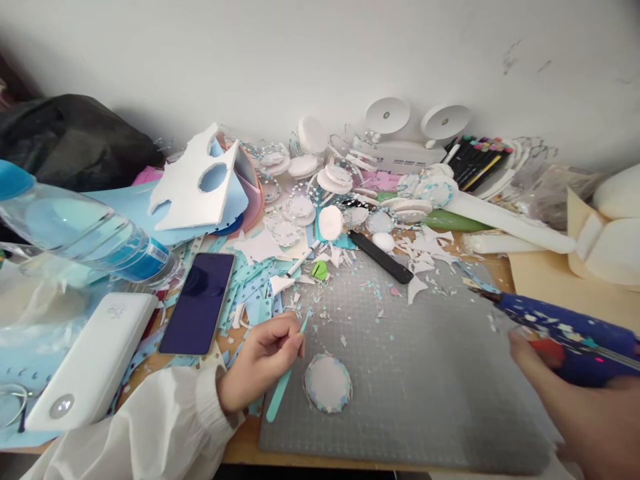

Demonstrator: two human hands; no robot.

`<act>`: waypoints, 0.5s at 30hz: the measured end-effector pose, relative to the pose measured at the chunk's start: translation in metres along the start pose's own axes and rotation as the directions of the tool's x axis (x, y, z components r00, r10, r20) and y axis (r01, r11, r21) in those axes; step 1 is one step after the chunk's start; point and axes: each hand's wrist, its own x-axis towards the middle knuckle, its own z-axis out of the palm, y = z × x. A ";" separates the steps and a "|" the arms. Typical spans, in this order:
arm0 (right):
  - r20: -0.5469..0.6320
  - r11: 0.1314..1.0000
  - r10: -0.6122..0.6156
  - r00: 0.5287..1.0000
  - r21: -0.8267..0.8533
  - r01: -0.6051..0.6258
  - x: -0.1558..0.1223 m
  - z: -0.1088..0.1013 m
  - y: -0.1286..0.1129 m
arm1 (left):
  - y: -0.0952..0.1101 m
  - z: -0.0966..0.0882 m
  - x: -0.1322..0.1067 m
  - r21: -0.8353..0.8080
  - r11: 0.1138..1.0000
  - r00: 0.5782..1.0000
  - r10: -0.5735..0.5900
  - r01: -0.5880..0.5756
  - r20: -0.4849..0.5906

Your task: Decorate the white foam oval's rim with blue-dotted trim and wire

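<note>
My left hand (267,360) is closed, with teal tweezers (281,398) between the thumb and fingers, the pointed tip aimed away from me. Just right of it, a small round white disc (328,383) edged with pale blue bits lies flat on the grey cutting mat (420,400). At the right edge my right hand (575,407) grips a blue hot glue gun (565,327) by its handle, thumb near the red trigger. Its nozzle points left above the mat, and paper scraps stick to its body. Part of the right hand lies outside the view.
A black box cutter (380,257) and foam scraps (430,247) lie along the mat's far side. On the left are a phone (198,303), a white power bank (93,363) and a water bottle (95,230). Decorated discs (335,179) and markers (477,163) crowd the wall.
</note>
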 end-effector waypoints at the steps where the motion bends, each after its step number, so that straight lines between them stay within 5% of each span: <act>1: 0.023 0.990 0.134 0.991 -0.037 -0.133 0.000 0.001 -0.018 | 0.000 0.000 0.000 0.000 1.000 1.000 -0.001 0.001 0.002; 3: 0.129 0.990 0.111 0.985 0.073 -0.121 -0.004 0.005 -0.056 | -0.001 0.000 0.001 0.004 1.000 1.000 -0.004 0.004 0.005; 7: 0.269 0.871 -0.276 0.923 0.476 0.121 -0.024 0.030 -0.113 | -0.002 -0.001 0.003 0.020 1.000 1.000 -0.012 0.012 0.020; 11: 0.267 0.732 -0.454 0.850 0.656 0.185 -0.047 0.057 -0.123 | -0.002 -0.001 0.003 0.030 0.999 0.998 0.012 -0.014 0.054; 15: 0.329 0.727 -0.500 0.801 0.662 0.182 -0.059 0.067 -0.114 | -0.001 -0.001 0.002 0.020 0.999 0.994 0.045 -0.047 0.100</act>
